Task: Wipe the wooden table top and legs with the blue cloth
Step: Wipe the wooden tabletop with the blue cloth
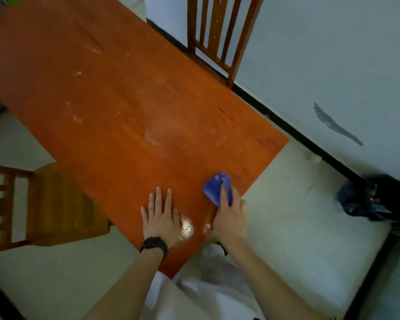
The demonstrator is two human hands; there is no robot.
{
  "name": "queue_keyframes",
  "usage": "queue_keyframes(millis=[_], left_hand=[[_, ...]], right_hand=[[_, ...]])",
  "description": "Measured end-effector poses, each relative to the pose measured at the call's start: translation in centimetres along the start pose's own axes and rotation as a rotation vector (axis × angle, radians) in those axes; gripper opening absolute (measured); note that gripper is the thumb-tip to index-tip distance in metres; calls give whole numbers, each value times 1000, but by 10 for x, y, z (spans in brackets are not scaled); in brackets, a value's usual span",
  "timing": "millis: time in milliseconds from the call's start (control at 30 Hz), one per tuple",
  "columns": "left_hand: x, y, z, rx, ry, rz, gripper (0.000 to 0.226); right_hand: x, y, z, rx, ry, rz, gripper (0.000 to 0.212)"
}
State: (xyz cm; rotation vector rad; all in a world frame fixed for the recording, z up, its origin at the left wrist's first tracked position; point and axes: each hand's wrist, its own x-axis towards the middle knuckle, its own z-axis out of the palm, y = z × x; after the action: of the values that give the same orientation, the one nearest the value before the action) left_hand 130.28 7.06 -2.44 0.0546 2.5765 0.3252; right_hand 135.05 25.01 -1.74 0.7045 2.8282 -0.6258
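The reddish wooden table top (116, 100) runs from the near corner up to the far left, with pale smears and crumbs scattered over it. My right hand (230, 215) presses the bunched blue cloth (217, 189) onto the top close to the right edge. My left hand (161, 215) lies flat on the wood, fingers spread, a black watch on its wrist. A white smear shows between the two hands. The table legs are hidden under the top.
A wooden chair (56, 204) stands at the table's left side, another chair (219, 35) at the far right against the white wall. A dark bag (376, 200) lies on the pale floor at right.
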Motion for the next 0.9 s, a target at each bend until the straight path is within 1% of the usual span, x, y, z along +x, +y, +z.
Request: queue_keyframes(millis=[67, 133, 167, 200, 233, 267, 333, 400, 433, 467, 500, 567, 633, 667, 733, 767, 833, 867, 900], left_hand=[[-14, 17, 10, -18, -29, -70, 62], [-19, 22, 13, -18, -55, -127, 63], [-18, 22, 12, 2, -69, -141, 63], [-17, 20, 9, 39, -82, -141, 62], [-16, 19, 7, 85, -94, -131, 61], [-16, 19, 3, 121, -112, -123, 60], [-15, 23, -1, 137, -143, -130, 59], [-16, 29, -2, 102, -152, -159, 60], [-16, 33, -1, 84, -150, -174, 61], [-17, 36, 0, 72, -145, -187, 61], [-17, 38, 1, 67, -137, -199, 61], [-16, 39, 4, 59, -118, -212, 60], [-17, 38, 6, 24, -99, -224, 59], [-17, 38, 6, 8, -87, -221, 58], [-18, 37, 8, -34, -55, -223, 58], [-18, 36, 10, -58, -37, -225, 57], [-19, 36, 15, -100, 6, -225, 56], [-19, 37, 17, -110, 26, -226, 56], [-18, 38, 18, -114, 43, -228, 56]], right_hand=[[-20, -16, 12, -26, -112, -238, 78], [-22, -12, 15, -100, -223, -472, 75], [-16, 0, 15, -131, -238, -545, 74], [-5, 14, 8, -149, -234, -574, 73], [8, 30, -2, -151, -224, -538, 74], [24, 46, -15, -141, -186, -440, 75], [61, 82, -44, -155, -126, -172, 80], [85, 110, -71, -83, -72, 112, 83], [89, 117, -81, -24, -39, 206, 83], [91, 117, -87, 27, 4, 239, 82], [87, 110, -88, 57, 23, 213, 79], [71, 85, -84, 67, -18, 57, 76], [47, 55, -65, 21, -93, -222, 81], [34, 45, -53, -16, -154, -361, 87], [17, 37, -32, -178, -302, -574, 95], [15, 39, -24, -262, -357, -632, 92], [25, 46, -31, -330, -407, -661, 86], [37, 56, -41, -347, -351, -637, 85], [53, 68, -51, -361, -275, -573, 84]])
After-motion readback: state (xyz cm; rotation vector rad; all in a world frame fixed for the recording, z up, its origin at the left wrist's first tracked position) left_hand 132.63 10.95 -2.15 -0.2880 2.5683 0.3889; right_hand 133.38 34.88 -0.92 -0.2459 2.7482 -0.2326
